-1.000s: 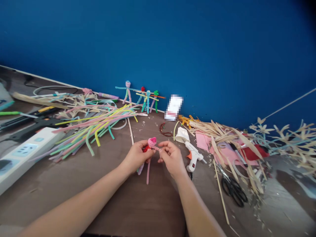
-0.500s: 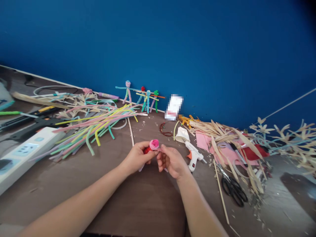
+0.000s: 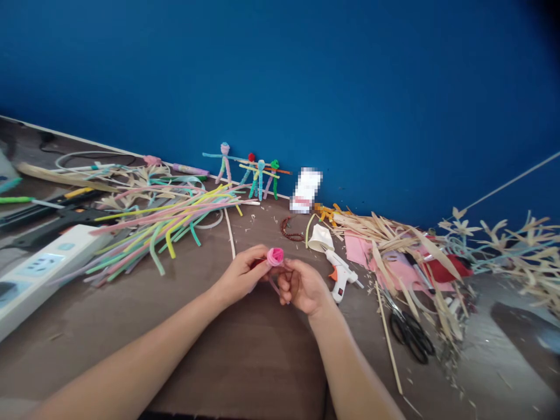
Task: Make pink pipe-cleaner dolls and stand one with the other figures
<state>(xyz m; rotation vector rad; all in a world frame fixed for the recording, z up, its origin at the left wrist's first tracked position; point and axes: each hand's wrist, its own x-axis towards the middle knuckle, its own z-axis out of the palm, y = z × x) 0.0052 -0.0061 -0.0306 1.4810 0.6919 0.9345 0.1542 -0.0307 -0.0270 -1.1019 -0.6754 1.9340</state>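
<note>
Between my hands, over the middle of the table, is a pink pipe cleaner coil (image 3: 275,256), wound into a small cup shape with its hollow end facing up. My left hand (image 3: 242,270) is closed around its left side, with a bit of red partly hidden under the fingers. My right hand (image 3: 305,287) pinches at the coil's right edge, where a thin pink strand seems to run between thumb and forefinger. A pale pipe cleaner length hangs below the coil between the hands.
Several pipe cleaner figures (image 3: 261,175) stand against the blue wall. Loose pipe cleaners (image 3: 166,224) and a power strip (image 3: 48,274) lie left. To the right are a white glue gun (image 3: 341,274), a white cup (image 3: 321,238), scissors (image 3: 411,335) and dried strips (image 3: 380,229).
The pink coil has turned so that its hollow shows more, and less red is visible. A pale length now shows below it. Both hands stay close together, fingers shifting slightly.
</note>
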